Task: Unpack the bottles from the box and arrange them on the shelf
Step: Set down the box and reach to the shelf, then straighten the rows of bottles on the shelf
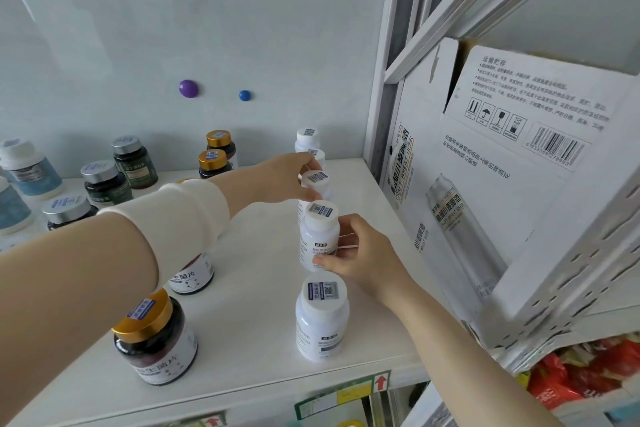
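Five white-capped white bottles (322, 329) ran toward twelve o'clock; right hand (363, 253) gripped the second bottle (317, 236), left hand (280, 180) pinched the third bottle (317, 179).

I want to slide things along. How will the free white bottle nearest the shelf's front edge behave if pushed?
The white bottle looks tall and narrow, so a push near its cap would likely tip it; its round body could then roll. On the smooth shelf, a low push should slide it.
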The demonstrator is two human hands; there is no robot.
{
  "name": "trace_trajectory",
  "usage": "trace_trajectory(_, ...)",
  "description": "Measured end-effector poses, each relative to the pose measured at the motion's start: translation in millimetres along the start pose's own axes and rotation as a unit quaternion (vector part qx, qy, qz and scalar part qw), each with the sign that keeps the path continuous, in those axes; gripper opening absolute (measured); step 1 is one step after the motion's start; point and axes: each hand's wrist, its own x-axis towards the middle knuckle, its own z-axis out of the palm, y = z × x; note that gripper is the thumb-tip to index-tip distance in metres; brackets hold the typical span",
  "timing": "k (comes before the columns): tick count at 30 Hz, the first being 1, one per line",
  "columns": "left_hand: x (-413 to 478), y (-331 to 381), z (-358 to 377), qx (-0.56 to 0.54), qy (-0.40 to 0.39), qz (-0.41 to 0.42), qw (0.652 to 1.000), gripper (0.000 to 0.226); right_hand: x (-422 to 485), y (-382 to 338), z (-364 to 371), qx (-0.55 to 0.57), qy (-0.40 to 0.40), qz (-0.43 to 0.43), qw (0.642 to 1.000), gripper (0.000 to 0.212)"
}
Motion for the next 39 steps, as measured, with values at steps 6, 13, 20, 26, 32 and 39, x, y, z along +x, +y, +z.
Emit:
trace_trajectory(6,-0.8,-1.6,-0.4,-0.011,-0.008,0.002,1.000,0.048,-2.0,0.0,-2.3,0.013,-0.005,0.002,1.000,0.043)
trace_trajectory(13,-3.0,-4.0,-2.7,-0.038,-0.029,-0.013,0.999,0.059,2.3,-1.5,-7.9,0.026,-0.016,0.005,1.000,0.047)
trace_trajectory(20,2.8,-8.1,1.4,-0.008,-0.021,0.002,1.000,0.046,7.9,-8.2,-16.6,0.020,-0.037,0.005,0.999,0.036)
trace_trajectory(26,5.3,-10.8,-0.3,-0.055,-0.037,0.006,0.998,0.043,8.1,-5.8,-17.5,-0.023,-0.018,0.013,0.999,0.032)
trace_trajectory(32,5.4,-12.0,1.6,-0.067,-0.036,-0.005,0.997,0.049,6.4,-11.1,-18.3,-0.032,-0.032,0.028,0.999,0.037)
trace_trajectory(39,-13.4,-12.4,-25.2,-0.061,0.000,-0.022,0.998,0.047,11.5,-61.7,-33.7,-0.081,0.010,-0.020,0.996,0.047)
